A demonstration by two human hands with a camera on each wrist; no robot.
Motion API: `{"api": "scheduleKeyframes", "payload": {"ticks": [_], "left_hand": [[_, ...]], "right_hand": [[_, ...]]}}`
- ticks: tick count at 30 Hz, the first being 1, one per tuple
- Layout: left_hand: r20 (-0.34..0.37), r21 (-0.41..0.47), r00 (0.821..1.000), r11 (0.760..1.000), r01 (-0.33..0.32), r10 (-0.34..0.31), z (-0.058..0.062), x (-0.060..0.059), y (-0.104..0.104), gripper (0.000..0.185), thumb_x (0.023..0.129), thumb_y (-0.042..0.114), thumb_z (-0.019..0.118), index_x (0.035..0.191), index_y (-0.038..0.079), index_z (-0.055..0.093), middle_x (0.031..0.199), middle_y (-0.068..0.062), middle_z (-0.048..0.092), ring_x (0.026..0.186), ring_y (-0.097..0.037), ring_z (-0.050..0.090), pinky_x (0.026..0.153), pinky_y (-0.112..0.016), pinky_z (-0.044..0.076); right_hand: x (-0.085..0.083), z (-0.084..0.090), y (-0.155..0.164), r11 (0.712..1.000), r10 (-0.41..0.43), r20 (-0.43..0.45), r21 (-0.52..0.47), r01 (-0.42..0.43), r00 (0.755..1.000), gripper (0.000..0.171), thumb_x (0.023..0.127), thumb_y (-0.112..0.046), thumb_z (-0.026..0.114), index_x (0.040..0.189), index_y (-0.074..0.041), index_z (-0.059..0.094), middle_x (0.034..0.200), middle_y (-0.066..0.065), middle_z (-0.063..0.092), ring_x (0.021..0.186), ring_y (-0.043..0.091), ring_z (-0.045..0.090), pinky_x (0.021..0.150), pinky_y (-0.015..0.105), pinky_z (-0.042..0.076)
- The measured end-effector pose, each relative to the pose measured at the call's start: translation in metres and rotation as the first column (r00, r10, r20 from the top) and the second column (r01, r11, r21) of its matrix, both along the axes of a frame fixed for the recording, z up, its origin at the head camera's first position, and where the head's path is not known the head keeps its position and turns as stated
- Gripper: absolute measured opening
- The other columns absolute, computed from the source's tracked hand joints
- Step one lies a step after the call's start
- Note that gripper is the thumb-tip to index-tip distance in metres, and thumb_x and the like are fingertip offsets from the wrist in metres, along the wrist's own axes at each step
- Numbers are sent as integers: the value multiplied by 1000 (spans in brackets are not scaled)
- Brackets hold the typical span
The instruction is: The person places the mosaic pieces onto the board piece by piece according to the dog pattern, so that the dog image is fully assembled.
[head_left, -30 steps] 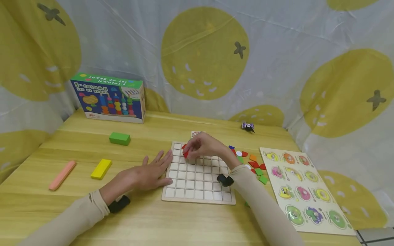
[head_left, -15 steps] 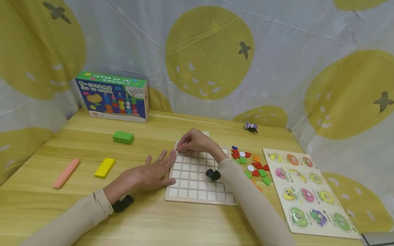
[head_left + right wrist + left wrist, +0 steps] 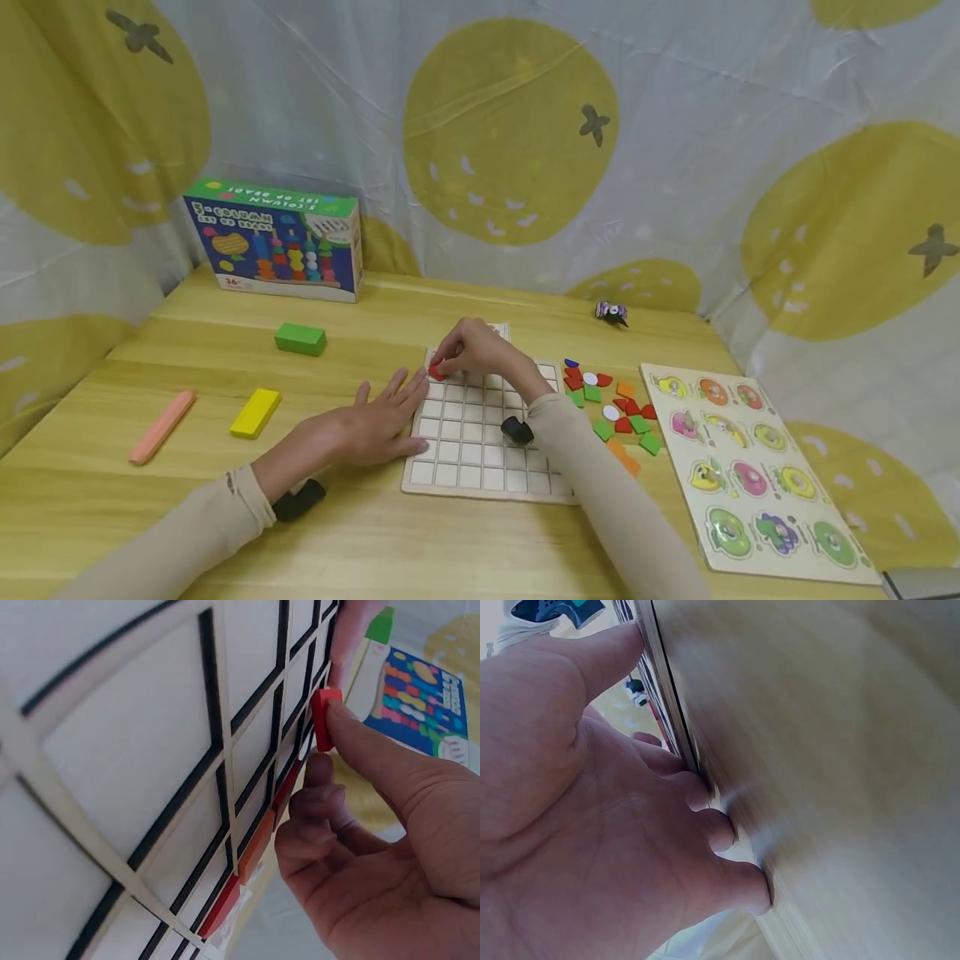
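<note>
A toy box (image 3: 275, 238) is seen at ten o'clock. Green (image 3: 300, 338), yellow (image 3: 256, 412) and pink (image 3: 162, 426) blocks are laid at nine o'clock; a fruit puzzle (image 3: 750, 467) at four.

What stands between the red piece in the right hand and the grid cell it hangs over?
Nothing visible. The right hand pinches the red piece right at the grid board, far left corner; the left hand only presses the board's left edge.

Your wooden table (image 3: 450, 550) carries the grid board (image 3: 480, 467) under your fingers (image 3: 397, 392); green block (image 3: 300, 338), yellow block (image 3: 255, 412), pink stick (image 3: 161, 427) left of them; fruit puzzle (image 3: 750, 467) far right.
</note>
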State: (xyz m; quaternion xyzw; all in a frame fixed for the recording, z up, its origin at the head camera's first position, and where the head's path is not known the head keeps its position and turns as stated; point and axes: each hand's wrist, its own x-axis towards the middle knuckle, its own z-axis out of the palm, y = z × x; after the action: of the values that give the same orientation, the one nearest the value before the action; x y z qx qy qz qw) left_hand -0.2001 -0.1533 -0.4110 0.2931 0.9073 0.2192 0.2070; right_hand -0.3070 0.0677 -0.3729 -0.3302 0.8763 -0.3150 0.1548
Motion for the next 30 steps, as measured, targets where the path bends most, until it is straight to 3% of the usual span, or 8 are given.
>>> {"api": "scheduleKeyframes", "payload": {"ticks": [6,14,21,30], "left_hand": [[-6,-6,1000,1000,-4,4,-4,-1,0,101,106,65,54,174,6,7,182,-13,-8,166,-42,-12,117,-84,-8],[-12,-52,999,998,-36,35,-11,-4,0,105,103,70,54,174,12,3,181,-4,-11,166,-34,-13,122,-80,-4],[-25,-51,999,998,-27,26,-14,-6,-2,105,104,69,55,174,11,4,181,-6,-10,166,-34,-13,123,-79,-5],[-1,-46,1000,999,-26,26,-8,-2,0,102,106,66,54,174,11,2,181,-5,-13,166,-35,-15,122,-79,-7]], "right_hand": [[6,-1,1,999,0,-46,36,2,999,12,86,-4,91,97,-7,86,83,0,77,73,8,62,66,20,51],[9,0,1,999,34,-44,32,-33,998,16,88,1,88,103,-5,86,97,4,81,86,11,72,79,22,58],[11,0,2,999,-17,-83,31,19,996,13,86,-4,91,98,-6,86,97,4,82,86,13,70,76,21,55],[18,4,21,999,-21,-151,-50,14,988,15,96,-12,83,109,-4,85,103,6,79,89,17,73,79,25,57]]}}
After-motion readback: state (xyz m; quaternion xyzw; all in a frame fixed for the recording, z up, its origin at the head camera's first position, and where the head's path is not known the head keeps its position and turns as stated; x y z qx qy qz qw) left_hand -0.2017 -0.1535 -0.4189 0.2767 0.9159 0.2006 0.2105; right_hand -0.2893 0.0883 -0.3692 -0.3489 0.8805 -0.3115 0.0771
